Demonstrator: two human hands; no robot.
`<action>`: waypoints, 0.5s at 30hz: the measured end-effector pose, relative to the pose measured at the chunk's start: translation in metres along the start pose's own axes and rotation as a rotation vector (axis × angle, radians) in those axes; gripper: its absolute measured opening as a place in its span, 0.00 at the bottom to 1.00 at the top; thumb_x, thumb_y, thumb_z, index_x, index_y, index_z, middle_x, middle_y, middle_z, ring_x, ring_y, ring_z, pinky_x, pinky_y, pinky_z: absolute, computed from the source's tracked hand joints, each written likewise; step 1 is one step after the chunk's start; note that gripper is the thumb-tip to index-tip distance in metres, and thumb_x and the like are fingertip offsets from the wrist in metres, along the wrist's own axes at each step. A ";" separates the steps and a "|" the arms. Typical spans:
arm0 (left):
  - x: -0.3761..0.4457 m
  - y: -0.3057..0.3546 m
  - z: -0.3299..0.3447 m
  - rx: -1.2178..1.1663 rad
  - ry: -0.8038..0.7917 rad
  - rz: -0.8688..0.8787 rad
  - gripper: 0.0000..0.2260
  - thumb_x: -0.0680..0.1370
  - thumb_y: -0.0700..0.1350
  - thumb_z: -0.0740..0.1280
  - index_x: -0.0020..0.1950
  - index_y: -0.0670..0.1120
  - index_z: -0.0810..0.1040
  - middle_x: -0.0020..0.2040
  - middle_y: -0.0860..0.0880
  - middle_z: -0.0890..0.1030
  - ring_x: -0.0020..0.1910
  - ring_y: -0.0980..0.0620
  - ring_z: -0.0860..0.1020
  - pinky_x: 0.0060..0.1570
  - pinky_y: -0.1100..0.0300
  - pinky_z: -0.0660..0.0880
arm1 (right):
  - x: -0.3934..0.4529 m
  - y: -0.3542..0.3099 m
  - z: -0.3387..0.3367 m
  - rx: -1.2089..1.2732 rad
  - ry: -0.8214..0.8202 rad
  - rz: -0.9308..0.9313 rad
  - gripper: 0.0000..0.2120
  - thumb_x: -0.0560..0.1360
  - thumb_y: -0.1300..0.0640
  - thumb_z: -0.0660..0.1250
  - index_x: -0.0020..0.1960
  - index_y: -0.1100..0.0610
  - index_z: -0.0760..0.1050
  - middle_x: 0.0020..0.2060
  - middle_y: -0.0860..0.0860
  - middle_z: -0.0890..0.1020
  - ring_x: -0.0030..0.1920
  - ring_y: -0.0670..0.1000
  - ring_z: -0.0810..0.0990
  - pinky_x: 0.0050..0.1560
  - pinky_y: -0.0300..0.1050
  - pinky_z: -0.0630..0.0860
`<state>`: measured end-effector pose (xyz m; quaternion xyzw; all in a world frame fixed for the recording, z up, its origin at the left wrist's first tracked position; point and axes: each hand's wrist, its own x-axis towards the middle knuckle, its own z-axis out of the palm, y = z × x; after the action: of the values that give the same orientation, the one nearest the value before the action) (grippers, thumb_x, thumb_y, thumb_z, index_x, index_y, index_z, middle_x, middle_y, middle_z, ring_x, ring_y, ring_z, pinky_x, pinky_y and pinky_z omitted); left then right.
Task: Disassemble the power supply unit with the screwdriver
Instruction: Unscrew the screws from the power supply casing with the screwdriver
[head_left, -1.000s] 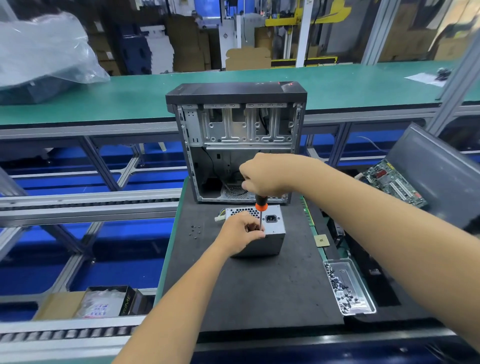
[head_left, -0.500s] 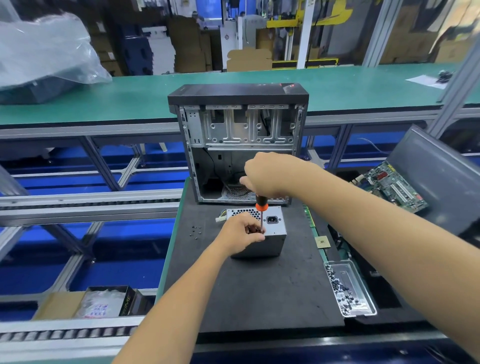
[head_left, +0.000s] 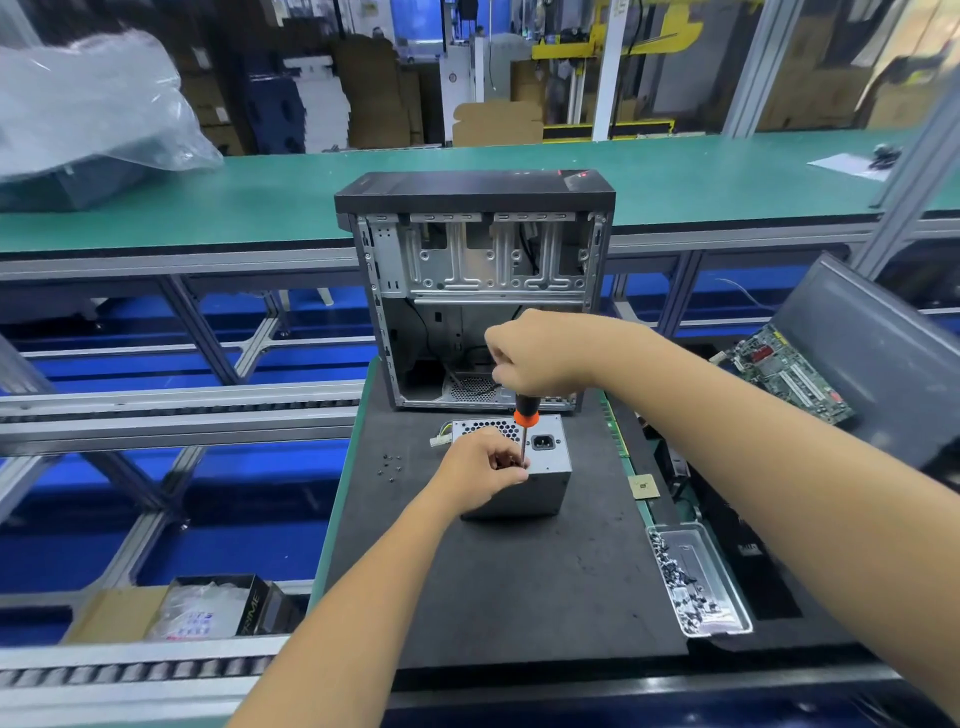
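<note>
A small grey power supply unit (head_left: 545, 467) stands on the black mat (head_left: 509, 582), its socket face turned up. My left hand (head_left: 480, 470) grips its near left top edge, fingers curled by the screwdriver tip. My right hand (head_left: 540, 353) is closed around the handle of a screwdriver (head_left: 524, 421) with a black and orange grip. The shaft points straight down onto the unit's top face beside my left fingers. The tip itself is hidden behind them.
An open computer case (head_left: 478, 291) stands upright just behind the unit. Several loose screws (head_left: 390, 465) lie on the mat to the left. A metal tray of screws (head_left: 696, 587) sits at the right edge, a small chip (head_left: 643, 487) above it, a circuit board (head_left: 784, 374) further right.
Both hands and the screwdriver hold nearly the same place on the unit; only a slight shift of the view is visible.
</note>
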<state>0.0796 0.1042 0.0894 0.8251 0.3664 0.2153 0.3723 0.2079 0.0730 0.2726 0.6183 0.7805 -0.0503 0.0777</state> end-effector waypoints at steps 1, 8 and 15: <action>0.000 0.001 0.000 0.006 0.000 0.005 0.03 0.70 0.41 0.74 0.43 0.46 0.84 0.39 0.53 0.75 0.33 0.61 0.70 0.38 0.72 0.67 | -0.001 0.002 -0.001 0.040 0.000 -0.045 0.05 0.78 0.56 0.60 0.49 0.57 0.70 0.39 0.51 0.76 0.39 0.51 0.76 0.37 0.47 0.73; 0.000 0.002 0.000 0.026 -0.003 0.014 0.04 0.71 0.41 0.74 0.39 0.49 0.81 0.41 0.49 0.78 0.33 0.62 0.70 0.38 0.71 0.67 | -0.006 0.003 -0.003 0.190 -0.062 -0.119 0.09 0.71 0.55 0.70 0.47 0.53 0.72 0.42 0.47 0.80 0.42 0.49 0.77 0.39 0.45 0.74; 0.000 0.001 0.001 0.040 0.006 0.010 0.02 0.71 0.42 0.74 0.42 0.47 0.83 0.38 0.55 0.74 0.34 0.62 0.70 0.39 0.71 0.67 | -0.002 0.002 0.001 0.030 0.006 -0.032 0.15 0.80 0.50 0.57 0.42 0.58 0.73 0.35 0.53 0.77 0.36 0.52 0.77 0.35 0.49 0.72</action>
<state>0.0804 0.1030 0.0897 0.8335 0.3677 0.2121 0.3538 0.2104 0.0710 0.2719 0.6068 0.7898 -0.0613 0.0653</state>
